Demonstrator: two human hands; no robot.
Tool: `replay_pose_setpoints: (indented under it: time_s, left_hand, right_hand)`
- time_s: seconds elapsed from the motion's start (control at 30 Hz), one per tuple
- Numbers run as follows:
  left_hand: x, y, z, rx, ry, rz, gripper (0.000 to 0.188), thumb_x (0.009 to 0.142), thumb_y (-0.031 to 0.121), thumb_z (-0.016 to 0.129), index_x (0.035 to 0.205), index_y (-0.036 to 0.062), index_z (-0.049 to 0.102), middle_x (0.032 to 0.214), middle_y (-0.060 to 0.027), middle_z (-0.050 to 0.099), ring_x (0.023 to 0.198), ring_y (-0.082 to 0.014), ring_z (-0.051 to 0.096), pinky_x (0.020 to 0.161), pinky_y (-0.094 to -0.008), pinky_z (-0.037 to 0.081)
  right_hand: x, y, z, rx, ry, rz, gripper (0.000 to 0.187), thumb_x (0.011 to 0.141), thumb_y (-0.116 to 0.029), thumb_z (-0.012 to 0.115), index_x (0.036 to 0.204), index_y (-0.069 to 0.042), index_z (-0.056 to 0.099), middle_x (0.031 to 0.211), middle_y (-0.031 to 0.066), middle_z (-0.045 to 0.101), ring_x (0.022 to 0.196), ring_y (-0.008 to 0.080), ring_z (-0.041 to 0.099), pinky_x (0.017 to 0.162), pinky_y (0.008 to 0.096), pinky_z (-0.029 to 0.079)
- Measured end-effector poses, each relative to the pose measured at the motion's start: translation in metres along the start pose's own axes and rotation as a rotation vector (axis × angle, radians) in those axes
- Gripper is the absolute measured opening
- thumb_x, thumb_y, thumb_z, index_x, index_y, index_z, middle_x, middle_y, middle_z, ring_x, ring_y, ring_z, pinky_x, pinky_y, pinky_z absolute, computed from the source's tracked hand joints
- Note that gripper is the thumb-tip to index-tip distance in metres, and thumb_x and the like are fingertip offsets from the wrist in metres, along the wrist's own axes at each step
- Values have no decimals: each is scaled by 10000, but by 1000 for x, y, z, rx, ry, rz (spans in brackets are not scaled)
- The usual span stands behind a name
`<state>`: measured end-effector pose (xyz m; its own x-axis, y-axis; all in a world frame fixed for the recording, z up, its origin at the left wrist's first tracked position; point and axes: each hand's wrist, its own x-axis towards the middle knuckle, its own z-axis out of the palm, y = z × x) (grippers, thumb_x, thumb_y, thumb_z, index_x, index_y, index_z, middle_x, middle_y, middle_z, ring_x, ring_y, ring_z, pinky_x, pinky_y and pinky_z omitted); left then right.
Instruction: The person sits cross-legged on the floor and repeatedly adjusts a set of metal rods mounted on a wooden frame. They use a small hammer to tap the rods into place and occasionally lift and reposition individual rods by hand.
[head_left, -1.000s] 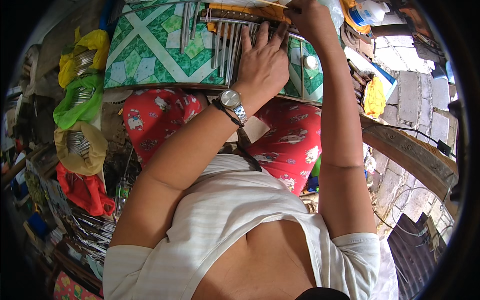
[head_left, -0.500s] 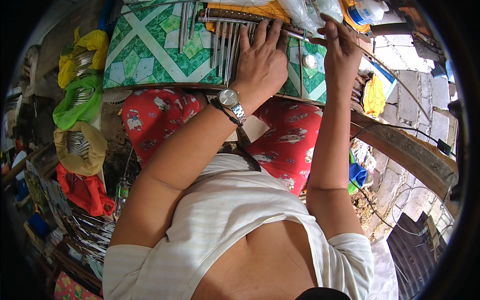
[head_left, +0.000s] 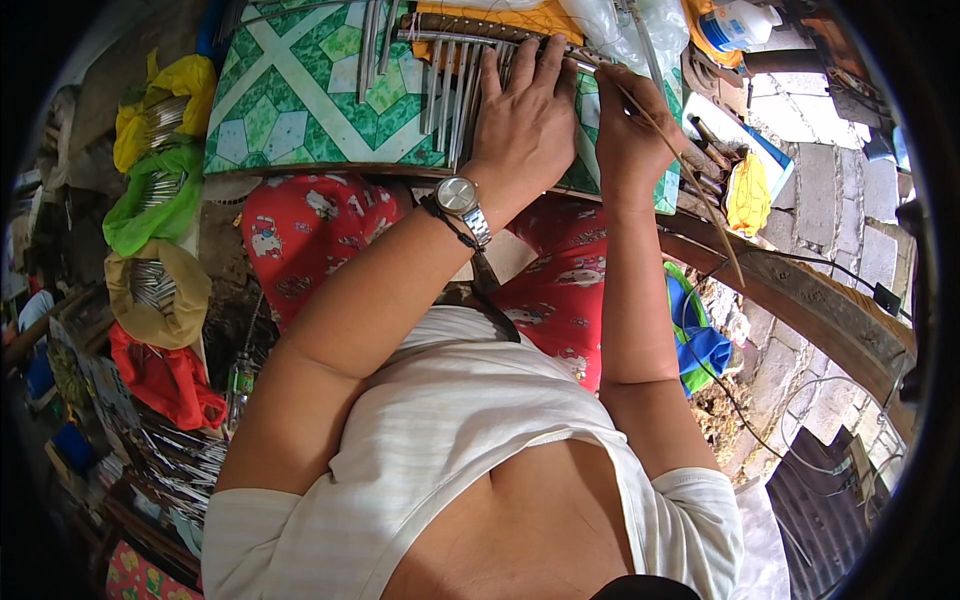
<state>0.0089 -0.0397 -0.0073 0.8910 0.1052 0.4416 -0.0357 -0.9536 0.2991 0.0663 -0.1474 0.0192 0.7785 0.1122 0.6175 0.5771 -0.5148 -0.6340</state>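
My left hand (head_left: 525, 115) lies with fingers spread across a row of thin metal tubes (head_left: 440, 95) of differing lengths. These are lined up below a dark wooden bar (head_left: 455, 24) with a line of small dots along it, on a green tile-patterned tabletop (head_left: 290, 80). Just right of it, my right hand (head_left: 638, 135) is closed around a thin brown stick (head_left: 715, 215). The stick's upper end is at the fingertips, by the right end of the tube row; its other end trails down to the right. My fingers partly cover the tubes.
Yellow (head_left: 185, 90), green (head_left: 125, 225), tan (head_left: 195, 300) and red (head_left: 185, 390) bags of metal tubes line the left side. Clear plastic (head_left: 600, 25) and a white bottle (head_left: 738, 22) are at the back right. A wooden beam (head_left: 800, 285) runs along the right.
My right hand has moved down and left with the stick, closer to my left hand and the tubes. It now covers the small round white thing. My left hand stays in place.
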Motion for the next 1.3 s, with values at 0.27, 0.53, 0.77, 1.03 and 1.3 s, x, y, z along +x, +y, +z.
replay_pose_setpoints:
  time_s: [0.27, 0.53, 0.77, 1.03, 1.3]
  left_hand:
    - [0, 0, -2, -7, -5, 6, 486, 921, 195, 570, 1373, 25, 622, 1557, -150, 458, 1427, -355, 406, 1154, -637, 275]
    - [0, 0, -3, 11, -14, 8, 483, 924, 193, 563, 1372, 25, 622, 1551, -148, 464, 1424, -353, 409, 1152, -634, 277]
    - [0, 1, -2, 15, -5, 6, 486, 921, 207, 569, 1370, 28, 625, 1548, -140, 470, 1422, -345, 412, 1149, -634, 279]
    - [-1, 0, -2, 21, -8, 12, 471, 927, 229, 573, 1347, 27, 644, 1550, -138, 470, 1426, -342, 407, 1146, -636, 278]
    - [-1, -1, -2, 12, -8, 19, 459, 932, 227, 570, 1338, 26, 650, 1546, -157, 472, 1419, -358, 411, 1140, -636, 282]
  right_hand:
    - [0, 0, 2, -3, -23, 1, 98, 846, 1, 747, 929, -40, 781, 913, 134, 777, 825, 232, 774, 750, 301, 589]
    - [0, 1, 4, -2, -28, -12, 112, 845, 5, 744, 933, -54, 783, 923, 126, 779, 836, 224, 776, 749, 298, 591]
    - [1, -1, 4, -10, -33, -12, 104, 847, 8, 741, 920, -55, 780, 909, 117, 777, 823, 217, 774, 742, 299, 590]
    - [3, 3, 6, 5, -61, -102, 108, 853, 1, 745, 933, -62, 781, 935, 111, 773, 827, 243, 760, 753, 309, 585]
    - [2, 2, 5, 35, -75, -55, 109, 852, 6, 742, 933, -54, 784, 945, 117, 775, 842, 243, 762, 776, 310, 587]
